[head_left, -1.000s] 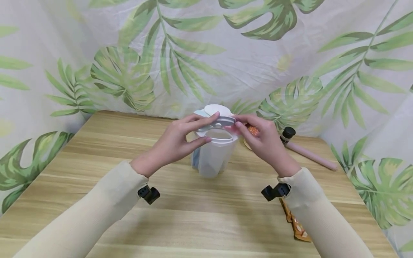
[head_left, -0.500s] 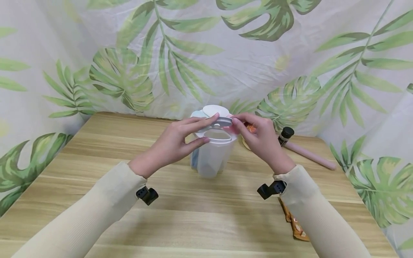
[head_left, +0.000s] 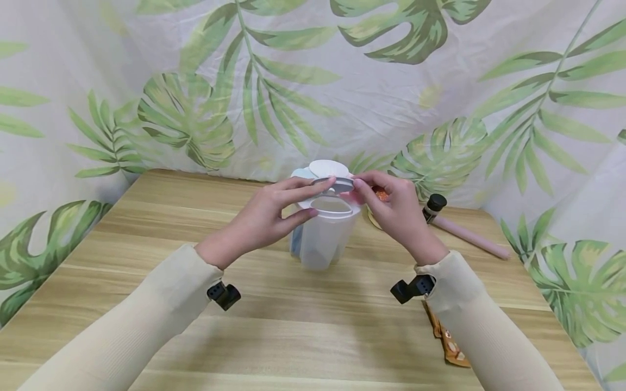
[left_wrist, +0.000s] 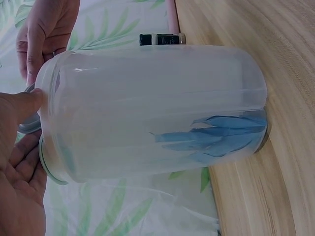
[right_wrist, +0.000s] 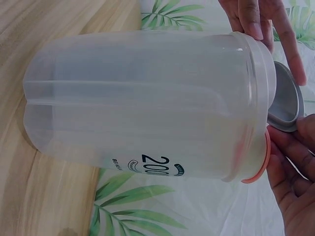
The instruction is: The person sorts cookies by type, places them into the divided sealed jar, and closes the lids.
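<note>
The clear container (head_left: 318, 244) stands upright on the wooden tabletop (head_left: 293, 331); directions are as the person sees them from it. Behind its right side, partly hidden by the right hand (head_left: 398, 209), lies something orange (head_left: 381, 194) too covered to name. Farther right stands a black-capped bottle (head_left: 434, 206), with a pink rod (head_left: 471, 237) running outward beyond it. In front and to the right lies an orange packet (head_left: 452, 349), partly covered by the right sleeve (head_left: 459, 288). A white lid (head_left: 329, 168) sits at the container's back, behind the raised grey lid (head_left: 342, 186).

The table's far edge runs behind the container, with a leaf-print cloth (head_left: 279, 87) hanging past it. Broad wood stretches left of and before the container; the forearms cross the front on both sides.

The right hand pinches the grey lid's right edge. The left hand (head_left: 264, 216) is loosely spread, not clasping: its thumb touches the container's rim, its forefinger lies on the grey lid. Since half a second ago little differs: both hands keep their places, and the grey lid remains up.
</note>
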The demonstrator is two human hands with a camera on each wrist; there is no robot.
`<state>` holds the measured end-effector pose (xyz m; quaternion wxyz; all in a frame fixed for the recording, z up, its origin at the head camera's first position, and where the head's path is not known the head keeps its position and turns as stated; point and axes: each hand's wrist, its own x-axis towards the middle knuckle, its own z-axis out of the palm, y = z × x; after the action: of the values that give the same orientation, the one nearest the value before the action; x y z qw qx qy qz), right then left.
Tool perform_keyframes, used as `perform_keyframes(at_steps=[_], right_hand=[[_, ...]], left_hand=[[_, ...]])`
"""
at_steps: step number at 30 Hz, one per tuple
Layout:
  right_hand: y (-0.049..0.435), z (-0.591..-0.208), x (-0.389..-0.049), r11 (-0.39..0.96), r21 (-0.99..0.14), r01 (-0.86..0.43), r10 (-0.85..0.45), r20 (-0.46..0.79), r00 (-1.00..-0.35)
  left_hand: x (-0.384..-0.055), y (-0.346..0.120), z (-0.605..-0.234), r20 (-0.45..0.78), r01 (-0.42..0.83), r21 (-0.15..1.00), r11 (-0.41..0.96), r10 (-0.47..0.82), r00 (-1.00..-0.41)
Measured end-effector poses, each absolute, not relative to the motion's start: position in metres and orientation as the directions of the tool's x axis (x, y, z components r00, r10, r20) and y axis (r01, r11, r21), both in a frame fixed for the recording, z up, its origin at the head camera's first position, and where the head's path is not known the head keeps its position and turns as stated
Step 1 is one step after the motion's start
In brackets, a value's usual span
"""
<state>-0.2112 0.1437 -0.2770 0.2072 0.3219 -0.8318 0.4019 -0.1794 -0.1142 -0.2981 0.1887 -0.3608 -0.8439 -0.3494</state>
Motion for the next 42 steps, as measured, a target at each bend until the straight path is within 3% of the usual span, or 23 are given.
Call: perform_keyframes(at_steps=[9,16,20,25,28,36,42], right_hand=[[0.146,-0.278,-0.211,0.462,-0.549,-0.697,-0.382,0.586,-0.714],[0.165,-0.281,-0.207,0.444,-0.517,-0.732,-0.393,0.621,-0.678],[0.189,-0.287,-0.205,0.477,-0.542,-0.692,-0.375,0.587,-0.718],[0.229,-0.296,-0.197,0.639,-0.562,-0.526,-0.375,0.369,-0.850],[0.255,-0.305,-0.194,0.729,-0.526,-0.439,-0.379,0.224,-0.898],[0.318,-0.349,-0.189,0.866,-0.467,-0.181,-0.305,-0.203,-0.931],[0.345,-0.371,-0.184,0.881,-0.470,-0.063,-0.237,-0.321,-0.917]], left_hand=[[-0.180,-0.114,-0.299,0.581,0.750,0.450,0.484,0.479,-0.658],[-0.181,-0.114,-0.298,0.570,0.742,0.477,0.471,0.477,-0.669],[-0.181,-0.114,-0.298,0.571,0.742,0.486,0.462,0.475,-0.670],[-0.182,-0.114,-0.299,0.582,0.749,0.486,0.452,0.472,-0.662],[-0.182,-0.114,-0.298,0.582,0.750,0.485,0.449,0.475,-0.661],[-0.182,-0.113,-0.297,0.570,0.747,0.496,0.442,0.483,-0.664],[-0.182,-0.113,-0.297,0.566,0.741,0.510,0.437,0.479,-0.671]])
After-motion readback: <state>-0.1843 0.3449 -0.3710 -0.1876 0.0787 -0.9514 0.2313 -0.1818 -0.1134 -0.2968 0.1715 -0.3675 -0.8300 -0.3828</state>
